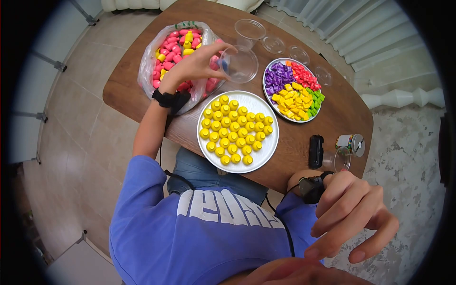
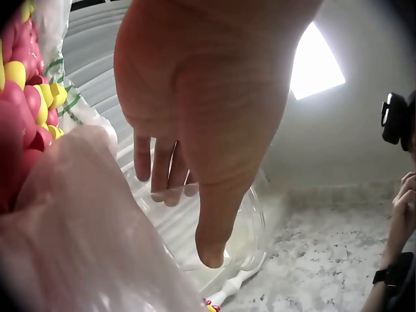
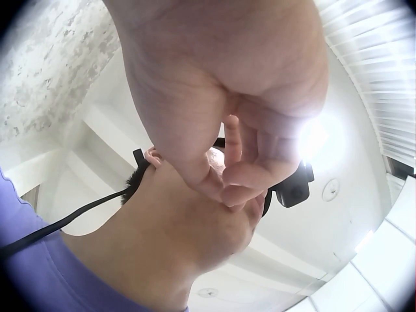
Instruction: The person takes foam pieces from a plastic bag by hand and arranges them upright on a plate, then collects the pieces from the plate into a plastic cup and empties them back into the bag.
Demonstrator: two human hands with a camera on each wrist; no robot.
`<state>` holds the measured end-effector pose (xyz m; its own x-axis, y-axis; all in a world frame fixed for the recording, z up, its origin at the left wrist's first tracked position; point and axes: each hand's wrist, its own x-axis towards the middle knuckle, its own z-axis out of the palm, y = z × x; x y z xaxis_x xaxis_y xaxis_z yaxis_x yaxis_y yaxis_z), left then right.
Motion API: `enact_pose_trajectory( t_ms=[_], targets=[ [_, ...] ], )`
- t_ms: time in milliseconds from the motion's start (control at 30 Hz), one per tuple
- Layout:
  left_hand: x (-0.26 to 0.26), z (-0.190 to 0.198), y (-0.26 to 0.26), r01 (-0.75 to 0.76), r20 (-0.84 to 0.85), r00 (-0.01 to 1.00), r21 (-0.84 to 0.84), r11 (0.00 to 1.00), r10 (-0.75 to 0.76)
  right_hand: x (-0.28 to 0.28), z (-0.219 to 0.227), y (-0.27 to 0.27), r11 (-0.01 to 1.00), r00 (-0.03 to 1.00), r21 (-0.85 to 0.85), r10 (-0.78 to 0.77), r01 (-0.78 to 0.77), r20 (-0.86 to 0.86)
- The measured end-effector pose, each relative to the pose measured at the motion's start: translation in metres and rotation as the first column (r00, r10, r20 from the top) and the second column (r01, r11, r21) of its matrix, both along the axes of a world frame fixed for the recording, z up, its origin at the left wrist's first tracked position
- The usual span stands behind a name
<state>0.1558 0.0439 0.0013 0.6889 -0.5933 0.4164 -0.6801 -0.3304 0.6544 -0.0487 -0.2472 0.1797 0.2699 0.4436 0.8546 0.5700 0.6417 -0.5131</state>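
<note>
My left hand (image 1: pixel 195 65) reaches over the edge of a plastic bag and holds a clear plastic cup (image 1: pixel 241 67) between thumb and fingers; the cup (image 2: pixel 252 224) shows at the fingertips in the left wrist view. The bag (image 1: pixel 145 71) is full of pink and yellow pieces (image 1: pixel 171 59). Just below the cup, a white plate (image 1: pixel 267 154) carries many yellow bottle-shaped pieces (image 1: pixel 232 126), standing upright. Raised off the table, my right hand (image 1: pixel 351 213) has loosely bent fingers with nothing visible in them. In the right wrist view, its fingertips (image 3: pixel 244 195) overlap the chin and mouth.
A second plate (image 1: pixel 281 113) holds purple, red, yellow and green pieces in groups. Clear cups (image 1: pixel 250 29) and round clear lids (image 1: pixel 273 44) stand at the back. Toward the right edge are a black case (image 1: pixel 316 151), a lidded jar (image 1: pixel 350 143) and another clear cup (image 1: pixel 342 159).
</note>
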Motion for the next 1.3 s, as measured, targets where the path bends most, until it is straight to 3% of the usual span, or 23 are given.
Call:
enact_pose_trajectory(
  t_ms=[400, 700, 833, 1000, 1067, 1100, 1167, 1200, 1233, 1300],
  targets=[
    [0.004, -0.013, -0.007, 0.077, -0.173, 0.981, -0.041, 0.996, -0.083, -0.003, 0.0, 0.003, 1.0, 1.0, 0.025, 0.012, -0.011, -0.003],
    [0.003, -0.02, -0.011, 0.073, -0.204, 0.978, 0.089, 0.993, -0.054, -0.003, 0.002, 0.004, 0.999, 0.999, 0.039, 0.028, -0.027, -0.032],
    [0.001, -0.019, -0.015, 0.105, -0.171, 0.981, 0.05, 0.993, -0.095, -0.001, 0.001, 0.004, 0.999, 0.999, 0.035, 0.029, -0.028, -0.026],
    [-0.003, -0.011, -0.015, 0.096, -0.27, 0.962, 0.161, 0.982, -0.05, 0.007, 0.0, 0.001, 1.0, 0.999, 0.004, -0.029, 0.029, 0.019],
    [0.003, -0.021, -0.014, 0.126, -0.232, 0.968, 0.121, 0.985, -0.096, 0.013, 0.003, -0.005, 0.941, 0.967, -0.233, -0.22, 0.245, 0.128],
    [0.004, -0.025, -0.014, 0.154, -0.164, 0.976, 0.072, 0.985, -0.141, 0.018, 0.001, -0.004, 0.942, 0.968, -0.23, -0.222, 0.243, 0.113],
    [0.0, -0.021, -0.014, 0.146, -0.208, 0.97, 0.07, 0.987, -0.129, 0.031, -0.005, 0.0, 0.713, 0.871, -0.503, -0.422, 0.489, 0.249],
    [0.001, -0.019, -0.015, 0.143, -0.232, 0.965, 0.084, 0.986, -0.12, 0.04, -0.022, 0.01, 0.684, 0.785, -0.385, -0.542, 0.62, 0.3],
    [0.001, -0.019, -0.016, 0.142, -0.255, 0.96, 0.099, 0.985, -0.113, 0.046, -0.015, 0.013, 0.526, 0.749, -0.538, -0.531, 0.659, 0.397],
    [0.004, -0.023, -0.017, 0.154, -0.244, 0.961, 0.079, 0.985, -0.131, 0.07, -0.04, 0.022, 0.495, 0.735, -0.552, -0.54, 0.671, 0.41]
  ],
)
